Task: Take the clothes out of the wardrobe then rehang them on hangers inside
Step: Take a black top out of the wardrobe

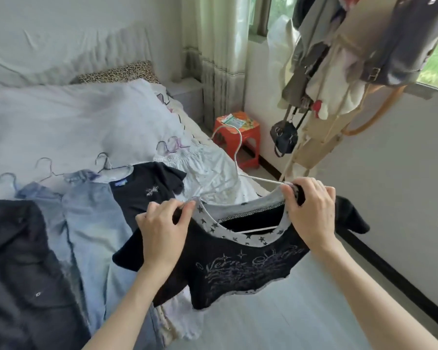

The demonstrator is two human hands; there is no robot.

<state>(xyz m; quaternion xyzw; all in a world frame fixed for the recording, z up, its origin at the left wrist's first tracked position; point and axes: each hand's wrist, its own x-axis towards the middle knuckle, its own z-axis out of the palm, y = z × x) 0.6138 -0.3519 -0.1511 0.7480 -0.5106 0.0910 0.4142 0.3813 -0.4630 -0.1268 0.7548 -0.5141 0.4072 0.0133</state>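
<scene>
Pinching black top (pixel 238 269) shoulders with both hands, left hand (pixel 162 233), right hand (pixel 311 213), over bed (pixel 61 122) edge; soft, light fabric, wire hanger (pixel 234 157) inside; hold at shoulders

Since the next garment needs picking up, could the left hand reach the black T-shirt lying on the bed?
Probably yes: the black T-shirt lies uncovered just beyond the left hand, but that hand now grips the dark top.

You have one view only, from the camera on your head. It looks forward and down, close over your left hand (pixel 162 231) and right hand (pixel 311 210), across the right edge of the bed (pixel 61 117) toward the window corner (pixel 263 16).
</scene>
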